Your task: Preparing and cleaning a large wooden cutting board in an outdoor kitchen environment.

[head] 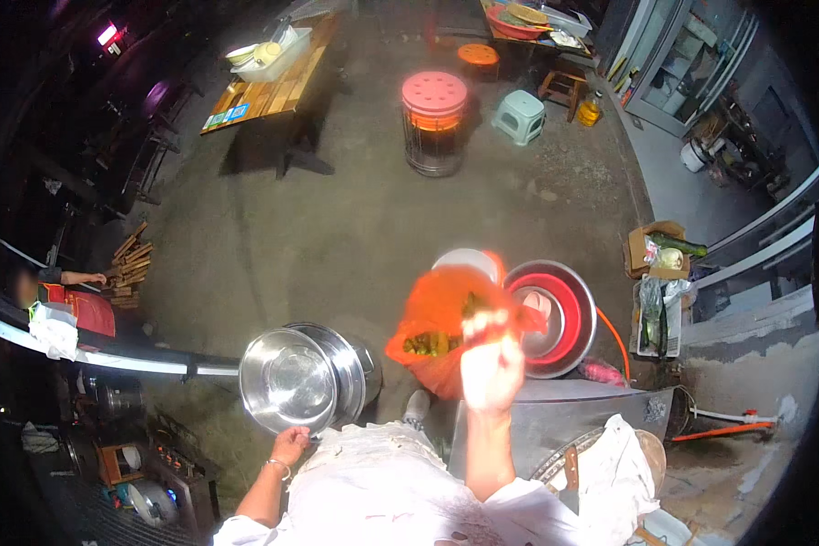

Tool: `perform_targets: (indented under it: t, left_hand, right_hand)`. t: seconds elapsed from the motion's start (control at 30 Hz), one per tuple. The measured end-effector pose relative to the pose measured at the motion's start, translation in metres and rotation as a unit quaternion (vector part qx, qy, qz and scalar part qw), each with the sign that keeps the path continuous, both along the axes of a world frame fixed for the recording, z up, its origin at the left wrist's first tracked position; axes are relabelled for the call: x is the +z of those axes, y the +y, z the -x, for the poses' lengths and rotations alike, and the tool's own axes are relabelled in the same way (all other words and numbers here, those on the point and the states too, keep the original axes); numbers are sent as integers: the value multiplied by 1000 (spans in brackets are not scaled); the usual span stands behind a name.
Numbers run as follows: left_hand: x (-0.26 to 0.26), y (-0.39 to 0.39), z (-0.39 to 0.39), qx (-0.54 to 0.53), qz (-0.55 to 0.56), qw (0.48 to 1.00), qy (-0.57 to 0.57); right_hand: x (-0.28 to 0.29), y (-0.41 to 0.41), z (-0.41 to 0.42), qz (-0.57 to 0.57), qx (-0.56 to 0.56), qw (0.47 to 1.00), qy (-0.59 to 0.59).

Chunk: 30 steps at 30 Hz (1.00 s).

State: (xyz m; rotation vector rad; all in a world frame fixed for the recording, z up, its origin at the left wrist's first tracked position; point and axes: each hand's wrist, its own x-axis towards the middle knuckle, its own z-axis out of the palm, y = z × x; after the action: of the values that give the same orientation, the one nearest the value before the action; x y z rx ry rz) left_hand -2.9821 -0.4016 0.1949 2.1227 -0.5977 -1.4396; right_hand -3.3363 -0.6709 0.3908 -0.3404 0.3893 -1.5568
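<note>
My right hand [491, 362] is raised in front of me, closed on an orange-red plastic bag [423, 300]. Greenish-yellow pieces of food show inside the bag, which is partly blurred. At the left, my left hand [291, 443] touches or lies close against the lower rim of a shiny metal basin [290, 382]; its grip is hard to make out. That basin rests on a larger metal pot [348, 375]. Right of the bag stands a wide metal basin [588, 307] with a red basin [565, 290] and a smaller metal bowl in it. Behind the bag, a white container [467, 259] is partly hidden.
On the right are a cardboard box of vegetables [638, 256], a white crate [636, 327] and a cloth [614, 471] beside a wooden-handled knife [572, 467]. Stools [434, 92] and a wooden table [293, 89] stand farther off. Another person's arm [82, 278] is at far left near stacked wood [131, 266].
</note>
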Motion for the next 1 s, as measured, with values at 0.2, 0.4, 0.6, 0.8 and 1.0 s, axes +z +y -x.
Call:
perform_targets:
  t: [0.2, 0.4, 0.6, 0.8, 1.0]
  left_hand:
    - [19, -27, 3, -64, -47, 996, -39]
    - [-14, -19, -46, -34, -108, 993, 10]
    - [-72, -65, -104, -111, -122, 986, 29]
    - [-160, -236, -158, -42, -155, 907, 390]
    - [-78, -442, -109, -278, -74, 956, 61]
  right_hand:
    - [-8, -2, 20, -9, -79, 997, -26]
    - [-20, -7, 33, -22, -146, 988, -52]
    - [-20, -19, 45, -51, -210, 974, -70]
    - [-30, -64, 28, -87, -287, 953, 38]
    - [-70, -81, 12, -245, -346, 902, 79]
